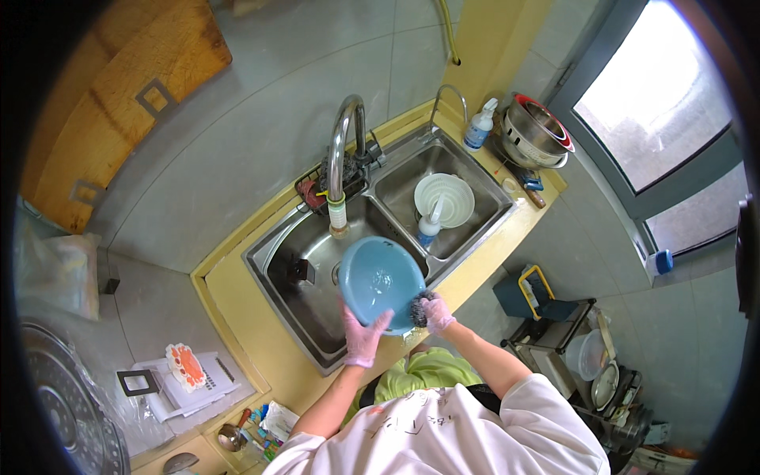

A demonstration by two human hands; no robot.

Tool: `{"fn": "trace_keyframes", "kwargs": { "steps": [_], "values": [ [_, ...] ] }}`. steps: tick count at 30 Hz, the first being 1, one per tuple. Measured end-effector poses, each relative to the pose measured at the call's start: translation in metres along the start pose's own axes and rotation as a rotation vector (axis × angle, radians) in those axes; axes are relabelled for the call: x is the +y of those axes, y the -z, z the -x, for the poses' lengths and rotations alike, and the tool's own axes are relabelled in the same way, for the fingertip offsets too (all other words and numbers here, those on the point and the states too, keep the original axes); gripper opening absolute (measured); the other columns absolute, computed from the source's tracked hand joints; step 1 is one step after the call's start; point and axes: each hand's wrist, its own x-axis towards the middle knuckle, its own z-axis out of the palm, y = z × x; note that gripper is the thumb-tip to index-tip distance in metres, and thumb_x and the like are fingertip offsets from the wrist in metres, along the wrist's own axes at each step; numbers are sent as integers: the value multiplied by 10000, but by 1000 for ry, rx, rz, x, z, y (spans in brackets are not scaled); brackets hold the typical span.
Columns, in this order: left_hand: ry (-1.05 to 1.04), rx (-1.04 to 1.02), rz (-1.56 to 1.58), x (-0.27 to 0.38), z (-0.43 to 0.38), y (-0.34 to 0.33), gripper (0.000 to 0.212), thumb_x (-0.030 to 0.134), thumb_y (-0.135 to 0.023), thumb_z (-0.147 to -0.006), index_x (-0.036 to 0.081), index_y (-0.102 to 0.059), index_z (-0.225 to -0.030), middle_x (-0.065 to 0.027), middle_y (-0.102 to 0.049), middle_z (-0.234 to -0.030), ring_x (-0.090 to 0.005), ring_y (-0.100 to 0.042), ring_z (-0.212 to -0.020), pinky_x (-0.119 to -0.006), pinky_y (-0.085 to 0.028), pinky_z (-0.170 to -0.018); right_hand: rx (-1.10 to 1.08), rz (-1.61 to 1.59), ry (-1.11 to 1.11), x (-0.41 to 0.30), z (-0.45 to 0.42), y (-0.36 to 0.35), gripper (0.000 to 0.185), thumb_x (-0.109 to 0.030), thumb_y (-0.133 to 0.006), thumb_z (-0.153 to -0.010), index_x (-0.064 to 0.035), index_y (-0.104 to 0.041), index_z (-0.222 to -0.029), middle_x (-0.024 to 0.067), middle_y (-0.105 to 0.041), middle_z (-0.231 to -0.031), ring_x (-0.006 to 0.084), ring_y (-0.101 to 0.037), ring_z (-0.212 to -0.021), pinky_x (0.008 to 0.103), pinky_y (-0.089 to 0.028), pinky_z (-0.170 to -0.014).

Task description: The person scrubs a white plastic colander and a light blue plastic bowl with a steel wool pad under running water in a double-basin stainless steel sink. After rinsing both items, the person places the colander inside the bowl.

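Observation:
A blue plastic basin (380, 279) is tilted over the left bowl of a steel double sink (297, 332). Wearing a clear pinkish glove, my left hand (363, 338) grips its near left rim. My right hand (438, 313), gloved too, holds a steel wool scourer (420, 309) against the right side of the basin. Above the basin hangs the white spout end (337, 215) of a chrome faucet (341, 136). A small dark box-like item (301, 272) lies in the left bowl. In the right bowl are a white colander (454, 199) and a spray bottle (428, 228).
Behind the sink sits a wire caddy (309, 193) with scrubbers. A spray bottle (478, 126), stacked metal bowls (534, 133) and a wooden-handled tool (536, 199) stand or lie at the right end of the yellow counter (237, 297). A dark bin (513, 297) is below, right.

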Motion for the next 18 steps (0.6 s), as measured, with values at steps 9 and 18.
{"fn": "trace_keyframes", "kwargs": {
  "steps": [9,18],
  "values": [
    [42,555,-39,-44,-26,50,650,-160,-358,-655,-20,-440,-1285,-165,-561,-1167,-245,-567,-1037,-309,-412,-937,-399,1095,842,-102,-37,-26,316,-65,-540,-797,-116,-595,-1104,163,-578,-990,357,-570,-903,420,-462,-772],
    [125,714,-29,-40,-23,54,732,-191,-330,-651,53,-428,-1333,-122,-562,-1203,-214,-560,-1060,-288,-412,-949,-1134,1402,776,-23,-56,-65,281,-76,-544,-762,-147,-650,-1012,113,-580,-963,304,-585,-921,372,-484,-803]
  ]
}}
